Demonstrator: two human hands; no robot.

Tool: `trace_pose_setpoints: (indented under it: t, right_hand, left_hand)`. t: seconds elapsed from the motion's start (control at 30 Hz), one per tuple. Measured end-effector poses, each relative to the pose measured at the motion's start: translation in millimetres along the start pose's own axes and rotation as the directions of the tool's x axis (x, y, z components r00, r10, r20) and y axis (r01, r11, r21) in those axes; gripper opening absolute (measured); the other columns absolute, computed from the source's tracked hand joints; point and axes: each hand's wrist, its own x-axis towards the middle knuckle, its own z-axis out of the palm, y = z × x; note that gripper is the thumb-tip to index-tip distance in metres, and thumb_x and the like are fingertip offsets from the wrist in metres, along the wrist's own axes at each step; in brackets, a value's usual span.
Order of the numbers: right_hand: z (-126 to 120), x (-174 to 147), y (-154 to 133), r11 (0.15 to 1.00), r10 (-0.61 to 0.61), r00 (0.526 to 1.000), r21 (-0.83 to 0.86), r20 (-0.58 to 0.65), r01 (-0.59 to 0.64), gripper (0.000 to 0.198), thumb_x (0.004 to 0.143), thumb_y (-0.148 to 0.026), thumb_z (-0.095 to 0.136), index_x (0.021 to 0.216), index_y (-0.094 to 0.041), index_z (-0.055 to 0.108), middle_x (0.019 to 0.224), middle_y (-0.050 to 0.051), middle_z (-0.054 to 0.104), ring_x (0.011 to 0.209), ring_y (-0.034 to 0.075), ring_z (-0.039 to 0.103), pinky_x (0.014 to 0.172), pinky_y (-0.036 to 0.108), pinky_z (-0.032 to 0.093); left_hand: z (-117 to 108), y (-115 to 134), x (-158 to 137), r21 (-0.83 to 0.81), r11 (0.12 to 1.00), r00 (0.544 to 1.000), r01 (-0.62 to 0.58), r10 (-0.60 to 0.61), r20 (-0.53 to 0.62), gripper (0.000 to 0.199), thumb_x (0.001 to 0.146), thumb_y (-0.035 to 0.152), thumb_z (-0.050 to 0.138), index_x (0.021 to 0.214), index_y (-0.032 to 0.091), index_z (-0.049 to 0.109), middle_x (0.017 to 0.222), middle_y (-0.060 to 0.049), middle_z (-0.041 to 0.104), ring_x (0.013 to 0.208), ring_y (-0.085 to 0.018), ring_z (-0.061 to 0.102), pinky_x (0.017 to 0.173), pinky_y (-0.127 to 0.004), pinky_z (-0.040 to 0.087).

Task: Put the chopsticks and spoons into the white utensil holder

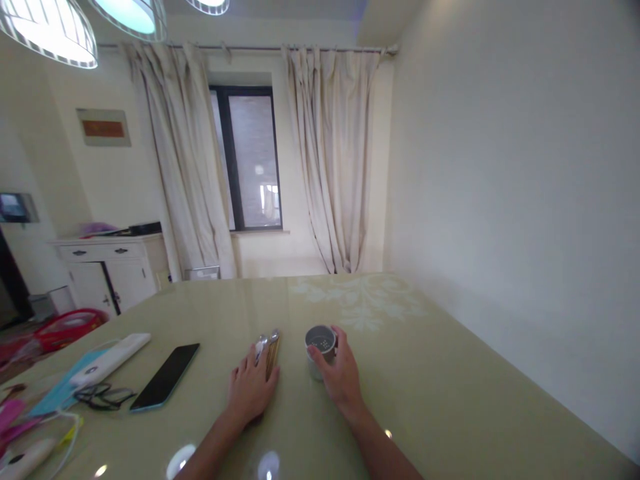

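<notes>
A small grey cylindrical utensil holder stands upright on the table, its floor pierced with holes. Around its right side wraps my right hand, thumb at the near rim and fingers behind. To the left, a bundle of wooden chopsticks lies together with metal spoons, their bowls pointing away from me. My left hand closes over this bundle, fingers on its left side and thumb on its right. The lower part of the bundle is hidden under my palm.
Left on the glossy table lie a black phone, folded glasses, a white power strip or similar long case, a blue face mask and a white cable. A wall runs along the right edge.
</notes>
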Motion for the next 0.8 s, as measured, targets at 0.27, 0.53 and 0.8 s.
trace_pose_setpoints:
  t: [0.27,0.53,0.8]
  right_hand:
    - [1,1,-1,1.000,0.004,0.999,-0.018,-0.044,-0.005,0.076,0.085,-0.070,0.074,0.139,-0.017,0.061,0.122,0.017,0.078,0.112,0.036,0.074,0.099,0.048,0.057]
    - [1,1,7,0.999,0.006,1.000,0.053,-0.012,-0.005,0.073,0.090,-0.073,0.068,0.140,-0.021,0.060,0.127,0.015,0.076,0.118,0.036,0.071,0.104,0.049,0.053]
    - [2,3,10,0.993,0.012,0.999,0.114,0.034,-0.016,0.073,0.091,-0.073,0.067,0.140,-0.020,0.058,0.129,0.016,0.074,0.119,0.035,0.071,0.106,0.050,0.053]
  left_hand:
    - [-9,-11,31,-0.062,0.970,0.967,-0.235,0.239,0.084,0.070,0.104,0.045,0.030,0.170,0.021,0.031,0.177,-0.012,0.029,0.158,-0.032,0.038,0.126,-0.051,0.029]
    - [-1,-29,46,-0.165,0.913,0.924,-0.374,0.382,0.023,0.067,0.103,0.046,0.040,0.166,0.026,0.039,0.175,-0.009,0.036,0.157,-0.030,0.042,0.126,-0.050,0.033]
    - [1,-33,34,-0.209,0.923,0.946,-0.324,0.317,-0.066,0.059,0.101,0.046,0.047,0.154,0.023,0.058,0.167,-0.010,0.051,0.151,-0.030,0.050,0.126,-0.046,0.037]
